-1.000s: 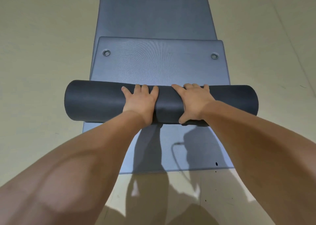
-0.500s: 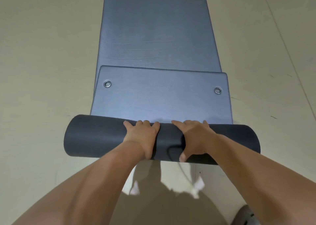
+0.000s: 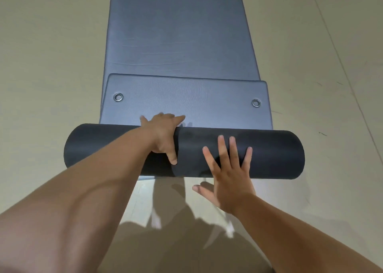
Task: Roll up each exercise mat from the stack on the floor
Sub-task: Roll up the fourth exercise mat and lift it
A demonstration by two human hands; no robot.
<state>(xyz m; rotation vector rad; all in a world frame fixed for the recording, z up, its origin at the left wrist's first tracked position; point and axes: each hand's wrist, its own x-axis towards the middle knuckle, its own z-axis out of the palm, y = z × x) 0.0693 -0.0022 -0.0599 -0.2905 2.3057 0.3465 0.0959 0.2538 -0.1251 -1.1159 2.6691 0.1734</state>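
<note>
Roll [image 3: 269, 154] lies across a lower mat [image 3: 180, 34] on the floor [image 3: 51, 65], its unrolled tail [image 3: 186, 100] just beyond it. Left hand [image 3: 163, 136] clamps the roll's top, fingers [image 3: 176, 119] curled over its far side. Right hand [image 3: 230, 175], fingers spread apart, hangs at its near side. Advice: plant that palm and push both sides evenly, keeping the roll tight.

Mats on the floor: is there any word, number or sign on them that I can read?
No text can be read anywhere in this view.
Dark rolled part: plain, no print.
Flat end of the same mat: only two metal eyelets, no label that can be read; any faint mark at its middle is too blurred to tell.
Mat underneath and floor: no writing.
</note>
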